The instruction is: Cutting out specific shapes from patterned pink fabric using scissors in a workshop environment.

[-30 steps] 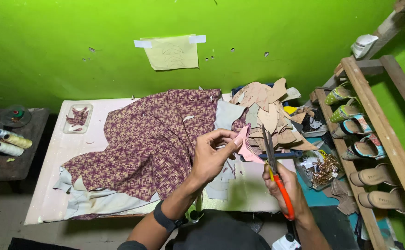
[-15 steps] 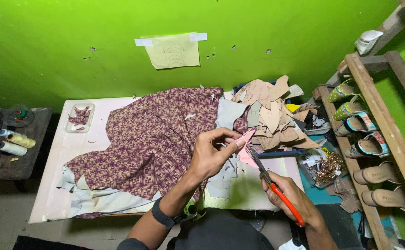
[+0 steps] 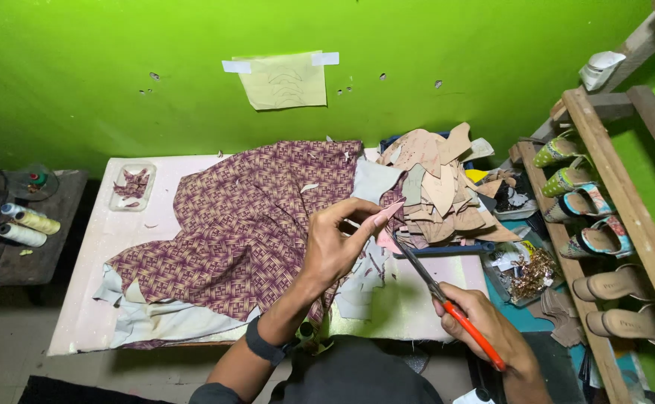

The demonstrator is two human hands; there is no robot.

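Left hand: left hand [image 3: 335, 251] raised over the worktop [image 3: 88, 299], fingertips pinching a small pink cutout [image 3: 384, 215].
Right hand: right hand [image 3: 485, 329] closed on orange-handled scissors [image 3: 447, 303], blades angled up toward the cutout.
Fabric: purple patterned cloth [image 3: 245, 224] spread just left of the left hand.
Scraps: pile of tan pieces [image 3: 440, 187] right of the cloth.
Shelf: wooden shoe rack [image 3: 627, 194] beyond the pile.
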